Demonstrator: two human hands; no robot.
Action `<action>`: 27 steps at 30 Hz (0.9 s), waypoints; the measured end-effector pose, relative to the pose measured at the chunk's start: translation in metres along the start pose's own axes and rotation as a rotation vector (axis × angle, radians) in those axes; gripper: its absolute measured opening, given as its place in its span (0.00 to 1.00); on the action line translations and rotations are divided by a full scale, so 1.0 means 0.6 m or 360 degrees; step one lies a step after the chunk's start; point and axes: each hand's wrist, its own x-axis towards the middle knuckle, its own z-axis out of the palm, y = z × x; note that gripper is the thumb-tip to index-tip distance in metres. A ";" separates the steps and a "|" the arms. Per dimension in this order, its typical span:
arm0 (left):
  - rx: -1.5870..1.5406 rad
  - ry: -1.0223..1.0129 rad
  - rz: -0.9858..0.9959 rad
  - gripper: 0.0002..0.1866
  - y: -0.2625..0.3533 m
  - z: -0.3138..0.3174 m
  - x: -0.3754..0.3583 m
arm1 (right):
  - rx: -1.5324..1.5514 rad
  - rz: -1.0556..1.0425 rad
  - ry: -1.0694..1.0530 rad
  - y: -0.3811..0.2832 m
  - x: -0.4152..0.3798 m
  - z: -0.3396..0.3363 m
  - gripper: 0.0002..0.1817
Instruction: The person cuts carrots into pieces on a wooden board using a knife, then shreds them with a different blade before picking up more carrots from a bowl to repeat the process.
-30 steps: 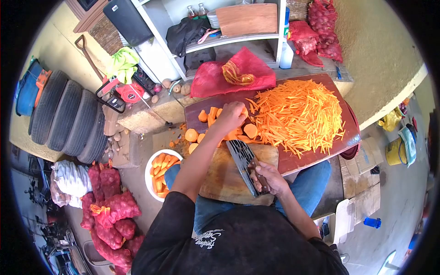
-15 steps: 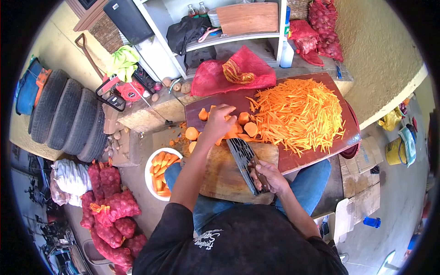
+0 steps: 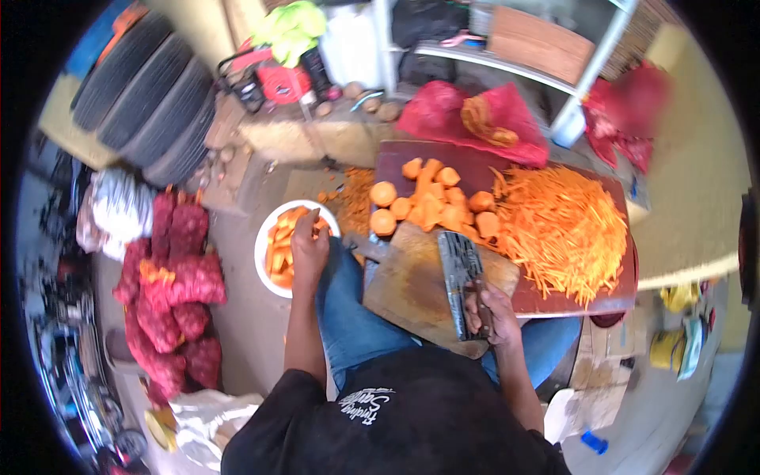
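My left hand (image 3: 311, 244) is over the right side of a white bowl (image 3: 260, 252) of peeled orange carrots (image 3: 280, 247). Its fingers look stretched out and somewhat blurred, with nothing visible in them. In my right hand (image 3: 495, 314) is the handle of a broad-bladed cleaver (image 3: 461, 273), whose wet, dark blade rests over a wooden cutting board (image 3: 412, 281). Beyond the board, carrot chunks (image 3: 430, 202) lie grouped on a red-brown table (image 3: 396, 162). To their right rises a big heap of carrot sticks (image 3: 564, 237).
Red mesh sacks (image 3: 178, 297) are piled on the floor at left, below stacked tyres (image 3: 150, 95). A pink-red mesh bag (image 3: 514, 131) lies at the table's far edge, before a white shelf (image 3: 507, 67). Orange scraps (image 3: 352, 198) lie left of the table.
My left hand has gone from the carrot chunks on the table to the bowl at left. The cleaver stays in my right hand over the board. The whole view has turned left.
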 end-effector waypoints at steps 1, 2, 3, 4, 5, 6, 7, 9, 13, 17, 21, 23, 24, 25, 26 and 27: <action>0.0069 -0.0010 -0.0136 0.21 -0.037 -0.022 -0.003 | 0.0042 0.0034 -0.0002 -0.003 -0.001 0.003 0.29; 0.0173 -0.0002 -0.0127 0.23 -0.128 -0.025 -0.014 | 0.0050 0.0042 0.0030 -0.003 -0.003 0.003 0.29; 0.0173 -0.0041 -0.0331 0.24 -0.194 -0.026 -0.028 | 0.0060 0.0051 0.0057 -0.002 -0.002 0.001 0.29; 0.0162 -0.0079 -0.0528 0.24 -0.253 -0.035 -0.041 | 0.0054 0.0069 0.0069 0.001 -0.002 -0.007 0.28; 0.0136 -0.0122 -0.0714 0.25 -0.299 -0.047 -0.060 | 0.0050 0.0074 0.0091 0.004 -0.002 -0.015 0.28; 0.0254 -0.0158 -0.0807 0.26 -0.330 -0.060 -0.080 | 0.0065 0.0068 0.0106 0.005 -0.001 -0.017 0.27; 0.0359 -0.0204 -0.0896 0.27 -0.367 -0.062 -0.101 | 0.0078 0.0048 0.0099 0.002 -0.002 -0.011 0.27; 0.0388 -0.0223 -0.0969 0.28 -0.429 -0.068 -0.139 | 0.0168 0.0078 0.0106 0.003 0.000 -0.013 0.27; 0.0446 -0.0200 -0.1001 0.29 -0.492 -0.053 -0.193 | 0.0169 0.0140 0.0197 -0.002 0.001 -0.017 0.28; 0.0584 -0.0377 -0.0775 0.29 -0.534 -0.028 -0.188 | 0.0132 0.0214 0.0243 -0.013 0.002 -0.023 0.29; 0.0923 -0.0652 -0.0900 0.37 -0.521 0.008 -0.130 | 0.0093 0.0259 0.0291 -0.021 0.004 -0.023 0.29; 0.1180 -0.0629 -0.0799 0.36 -0.508 0.009 -0.111 | 0.0113 0.0275 0.0270 -0.022 0.003 -0.023 0.29; 0.1211 -0.0559 -0.0795 0.36 -0.521 0.011 -0.107 | 0.0153 0.0290 0.0262 -0.022 0.003 -0.024 0.29; 0.1193 -0.0617 -0.0946 0.37 -0.536 0.009 -0.101 | 0.0159 0.0302 0.0254 -0.022 0.003 -0.024 0.29; 0.1174 -0.0672 -0.1091 0.38 -0.551 0.004 -0.093 | 0.0166 0.0308 0.0244 -0.024 0.002 -0.026 0.29; 0.1150 -0.0725 -0.1231 0.40 -0.555 -0.001 -0.084 | 0.0172 0.0308 0.0235 -0.025 0.002 -0.027 0.29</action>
